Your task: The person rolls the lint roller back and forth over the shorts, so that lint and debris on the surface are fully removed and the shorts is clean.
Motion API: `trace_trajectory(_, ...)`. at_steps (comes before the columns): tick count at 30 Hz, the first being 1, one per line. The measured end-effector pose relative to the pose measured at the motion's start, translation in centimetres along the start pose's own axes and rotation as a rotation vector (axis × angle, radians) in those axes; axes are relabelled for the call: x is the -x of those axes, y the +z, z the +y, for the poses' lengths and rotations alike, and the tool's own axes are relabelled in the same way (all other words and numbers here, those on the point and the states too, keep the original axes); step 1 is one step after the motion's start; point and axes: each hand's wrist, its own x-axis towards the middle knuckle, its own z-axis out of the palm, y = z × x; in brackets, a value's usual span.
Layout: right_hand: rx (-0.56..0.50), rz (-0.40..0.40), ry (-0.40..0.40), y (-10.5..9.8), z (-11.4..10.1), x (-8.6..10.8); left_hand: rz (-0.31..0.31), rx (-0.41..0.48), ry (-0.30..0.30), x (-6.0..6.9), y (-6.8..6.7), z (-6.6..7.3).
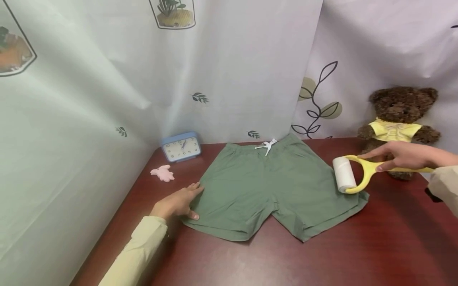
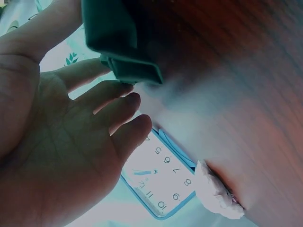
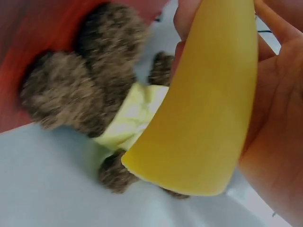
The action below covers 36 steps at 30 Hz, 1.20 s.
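left hand (image 1: 177, 201): fingers extended and relaxed, fingertips and thumb at the near-side leg edge of the shorts (image 1: 247, 178). no curl round the cloth that i can see; reads as steadying that edge so the fabric doesn't slide. how hard it presses, can't tell.

right hand (image 1: 408, 155): fingers and thumb wrapped on the yellow handle (image 3: 203, 104) of a lint roller. the white roll (image 1: 344, 174) sits ahead of the fingers, over the outer edge of the other leg. touching or just above, can't tell. roll lies square to the handle, so a push or pull along the handle should turn it.

shorts lie flat between the hands on the table (image 1: 272, 266), waistband and white drawstring (image 1: 266, 146) away from the person, legs toward them. likely spread so the whole front is reachable.

clock (image 1: 181, 147) and pink toy (image 1: 163, 173) sit beyond the left hand, teddy bear (image 1: 398, 105) just behind the right. all off the cloth, probably to leave the roller room.
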Motion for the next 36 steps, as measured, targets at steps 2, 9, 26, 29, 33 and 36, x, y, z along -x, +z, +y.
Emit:
trace_trajectory(2, 0.03, 0.081, -0.031, 0.0, -1.1, 0.0, 0.003, -0.002, 0.003, -0.1, 0.0, 0.0)
trace_trajectory(9, -0.034, 0.253, -0.289, 2.0, -5.9, -2.7, 0.004, -0.001, 0.011, -0.4, 0.1, -0.1)
trace_trajectory(26, -0.199, 0.179, -0.434, 11.7, -22.5, -14.9, -0.013, 0.021, 0.008, -0.8, 0.2, 0.0)
trace_trajectory(29, -0.173, 0.175, -0.464, 12.7, -25.2, -16.1, -0.011, 0.03, 0.008, -0.8, 0.1, 0.0)
trace_trajectory(33, -0.147, 0.148, -0.47, 13.6, -27.2, -17.0, -0.009, 0.038, 0.017, -0.8, 0.2, 0.0)
trace_trajectory(36, -0.138, 0.121, -0.45, 13.8, -27.9, -17.4, -0.008, 0.04, 0.014, -0.6, 0.1, -0.1)
